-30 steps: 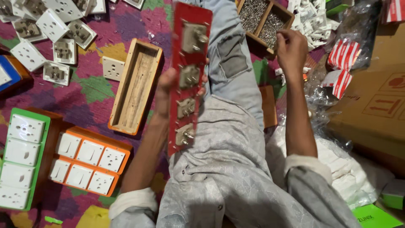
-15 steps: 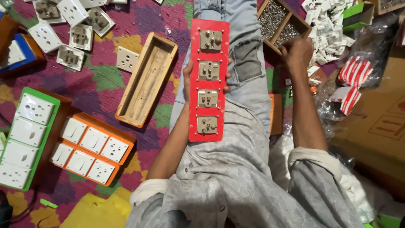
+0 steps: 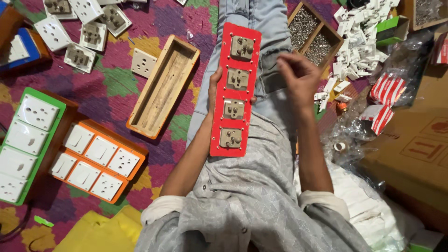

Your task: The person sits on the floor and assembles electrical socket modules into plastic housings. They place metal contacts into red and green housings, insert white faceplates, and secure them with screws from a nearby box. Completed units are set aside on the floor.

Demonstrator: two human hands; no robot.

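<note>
The left hand grips a long red panel from behind, thumb on its left edge and fingertips just peeping past the right edge, holding it lengthwise over the person's lap. The panel shows its back, with four beige socket backs set in a row down its length. The right hand hovers just right of the panel's upper half, fingers curled together with the tips pinched (whether something small sits between them cannot be told). Beyond that hand, a wooden tray of screws rests by the knee, and further right lies a heap of small white plastic parts beside red-and-white striped packets in clear wrapping. Left of the panel, an empty wooden box with an orange rim lies on the patterned mat. Further left are an orange board with white switches and sockets, a green one, and loose white socket plates scattered at the top.
</note>
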